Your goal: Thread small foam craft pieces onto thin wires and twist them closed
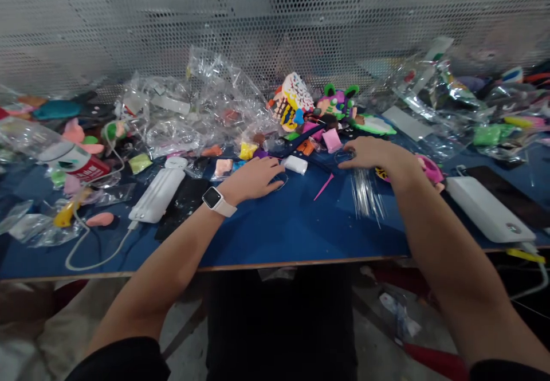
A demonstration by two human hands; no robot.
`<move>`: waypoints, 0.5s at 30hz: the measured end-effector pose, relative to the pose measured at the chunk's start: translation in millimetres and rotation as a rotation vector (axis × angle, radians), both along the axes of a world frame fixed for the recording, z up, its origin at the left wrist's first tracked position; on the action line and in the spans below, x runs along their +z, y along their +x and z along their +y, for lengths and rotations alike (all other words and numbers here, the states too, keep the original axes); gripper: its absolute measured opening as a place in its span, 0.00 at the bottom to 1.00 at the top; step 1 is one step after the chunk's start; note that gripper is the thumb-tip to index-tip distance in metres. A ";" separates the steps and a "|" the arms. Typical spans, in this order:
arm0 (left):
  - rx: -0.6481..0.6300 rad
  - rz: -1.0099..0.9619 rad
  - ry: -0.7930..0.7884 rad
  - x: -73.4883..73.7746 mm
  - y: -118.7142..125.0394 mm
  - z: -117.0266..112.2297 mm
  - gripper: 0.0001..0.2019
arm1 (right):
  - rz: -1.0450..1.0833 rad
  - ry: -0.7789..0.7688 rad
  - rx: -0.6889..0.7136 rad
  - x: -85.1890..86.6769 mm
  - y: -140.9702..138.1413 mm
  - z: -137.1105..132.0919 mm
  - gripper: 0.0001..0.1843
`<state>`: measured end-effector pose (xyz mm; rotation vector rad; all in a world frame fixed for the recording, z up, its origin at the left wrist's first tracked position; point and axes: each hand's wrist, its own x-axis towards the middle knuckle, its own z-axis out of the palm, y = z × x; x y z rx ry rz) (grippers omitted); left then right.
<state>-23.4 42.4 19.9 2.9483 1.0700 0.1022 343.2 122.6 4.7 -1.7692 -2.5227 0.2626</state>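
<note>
My left hand (254, 178), with a white watch on its wrist, rests palm down on the blue table, fingers apart. Just beyond its fingertips lies a white clay packet (296, 164); peach and yellow packets (248, 150) are behind it. A thin clear loop shows beside its thumb. My right hand (370, 153) is spread over the table next to a pink clay packet (332, 140), holding nothing that I can see. Under its wrist lies a bundle of thin clear strands (366, 195). A pink modelling tool (323, 187) lies between the hands.
Colourful clay figures (294, 100) and crumpled clear bags (219, 100) stand along the perforated metal screen (258, 14). White power banks (160, 192) with cables lie on both sides, a phone (509, 195) at the right. A red-labelled bottle (88, 166) lies at the left.
</note>
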 end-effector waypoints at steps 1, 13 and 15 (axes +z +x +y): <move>0.018 -0.002 -0.014 -1.7 0.1 0.2 0.19 | -0.042 -0.015 -0.016 -1.4 0.0 -0.3 0.31; 0.191 -0.524 -0.307 4.4 -4.5 7.1 0.12 | 0.098 -0.102 0.043 14.0 -3.1 -24.0 0.33; 0.231 -0.625 -0.407 7.4 -4.2 6.6 0.10 | 0.136 -0.124 0.090 18.2 -8.4 -30.6 0.29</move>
